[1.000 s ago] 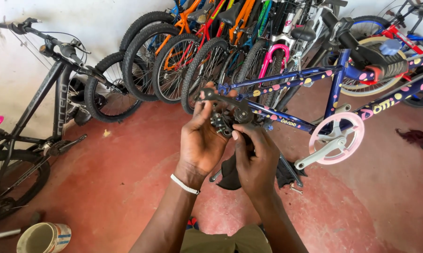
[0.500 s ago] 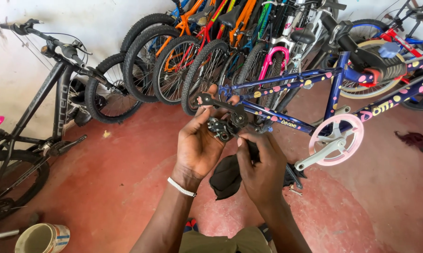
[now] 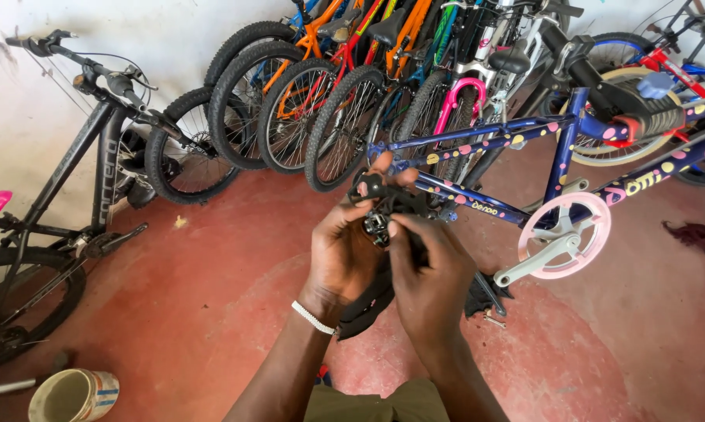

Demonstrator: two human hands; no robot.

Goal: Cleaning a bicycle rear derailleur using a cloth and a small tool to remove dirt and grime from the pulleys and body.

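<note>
Head view shows the left hand cradling a small black bicycle part above the red floor, right hand fingertips pinching it; loose grip could drop it.

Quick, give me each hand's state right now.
Left hand: closed on the black bicycle part, gripping it from the left.
Right hand: fingers curled onto the same part from the right, thumb pressed at its metal centre.
</note>
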